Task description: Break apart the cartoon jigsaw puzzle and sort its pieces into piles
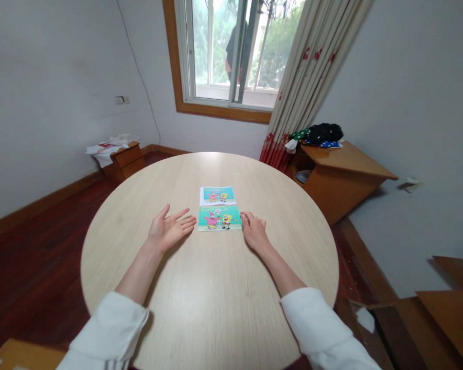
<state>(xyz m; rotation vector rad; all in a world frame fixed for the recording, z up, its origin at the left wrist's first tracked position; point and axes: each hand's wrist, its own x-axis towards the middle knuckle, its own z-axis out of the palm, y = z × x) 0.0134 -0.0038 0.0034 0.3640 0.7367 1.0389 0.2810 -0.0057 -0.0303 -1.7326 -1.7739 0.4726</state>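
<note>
Turquoise card (219, 220): on our desk (200, 293), nearer us than a similar print (218, 195)
Left hand (172, 227): palm up, fingers released
Right hand (254, 230): at card's edge; whether fingers grip, we cannot tell

We record one rounded tabletop (200, 293), pale, wood-grained. Directly on it we list two items near its middle: a white-edged cartoon print (218, 196) and, just nearer us, a larger cartoon picture (219, 219).
</note>
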